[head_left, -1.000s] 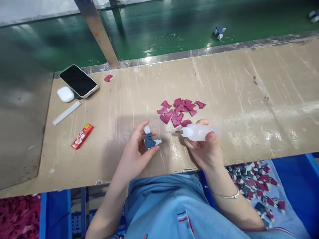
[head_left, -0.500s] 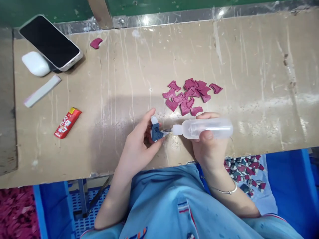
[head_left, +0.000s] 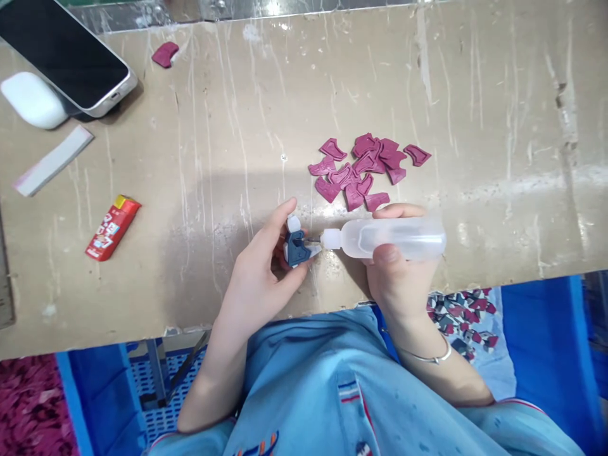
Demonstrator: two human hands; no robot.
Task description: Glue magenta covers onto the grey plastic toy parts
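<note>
Between the thumb and fingers of my left hand (head_left: 259,269) is a small dark blue and white plastic part (head_left: 297,248), with a white knob at its top. My right hand (head_left: 401,275) is wrapped round a translucent squeeze bottle (head_left: 394,237) lying level, its white cap and thin needle tip pointing left. That tip reaches the blue part's right side; whether it touches cannot be made out. Behind the hands lies a loose pile of maroon plastic pieces (head_left: 354,171), some overlapping.
A phone (head_left: 71,50) leans at the back left beside a white rounded case (head_left: 33,100). Near them lie a white strip (head_left: 54,159), a red packet (head_left: 113,228) and one maroon piece (head_left: 165,54). Below the table edge stand blue bins (head_left: 546,342) with maroon and mixed parts.
The bottle's tip has shifted slightly up and left, from the blue part's lower right point toward its upper notch. The whole view has shifted a little with the head.
</note>
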